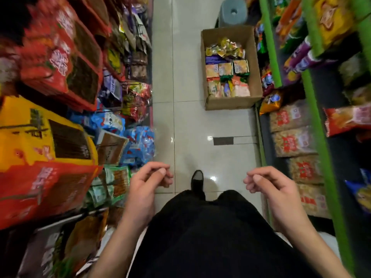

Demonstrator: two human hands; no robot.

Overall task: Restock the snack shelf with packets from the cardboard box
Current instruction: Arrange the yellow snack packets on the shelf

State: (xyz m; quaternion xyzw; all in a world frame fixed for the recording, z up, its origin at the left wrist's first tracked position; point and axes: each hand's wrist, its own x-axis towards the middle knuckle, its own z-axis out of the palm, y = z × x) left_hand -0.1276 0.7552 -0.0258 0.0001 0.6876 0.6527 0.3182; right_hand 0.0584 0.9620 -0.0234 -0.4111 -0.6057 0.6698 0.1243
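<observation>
An open cardboard box (255, 57) stands on the tiled aisle floor ahead, against the right-hand shelf. Several snack packets (227, 77) in yellow, purple, orange and green lie inside it. My left hand (148, 183) hangs in front of my body with its fingers loosely curled and nothing in it. My right hand (271, 187) hangs the same way, also holding nothing. Both hands are well short of the box. The snack shelf with green rails (319, 125) runs along the right, stocked with packets.
A shelf rack of red, yellow and blue packets (66, 93) lines the left side of the aisle. A grey plastic stool (233, 11) stands just beyond the box. My dark shoe (197, 180) is on the pale floor tiles (180, 121) between the shelves.
</observation>
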